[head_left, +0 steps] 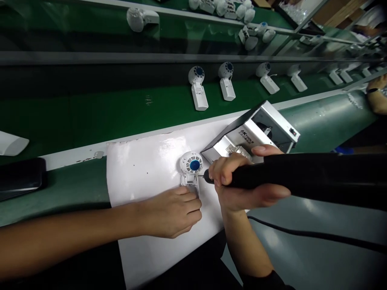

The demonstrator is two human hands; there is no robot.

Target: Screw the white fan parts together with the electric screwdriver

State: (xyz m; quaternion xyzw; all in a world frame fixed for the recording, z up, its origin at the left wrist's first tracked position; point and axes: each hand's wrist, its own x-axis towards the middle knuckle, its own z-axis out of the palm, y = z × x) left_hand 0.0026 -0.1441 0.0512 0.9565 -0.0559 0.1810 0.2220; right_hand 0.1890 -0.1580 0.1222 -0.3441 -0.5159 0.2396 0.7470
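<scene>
Left hand pins a small white fan while the right hand brings a powered screwdriver to it.

The left hand (173,211) lies curled over the handle of the small fan (191,168), fingertips pressing it flat on the white mat (142,169), likely to steady it. The right hand (242,179) grips the black screwdriver (302,177), tip at the fan just beyond the left fingertips. Past the right fingers sits a metal box (256,133); farther off, more fans (198,86) ride the green belt (90,114).

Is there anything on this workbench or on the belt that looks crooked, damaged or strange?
Slightly: on the conveyor belt, one white fan lies slanted while its neighbours lie straighter. The fan under the left hand and the right hand with the screwdriver look normal.
</scene>
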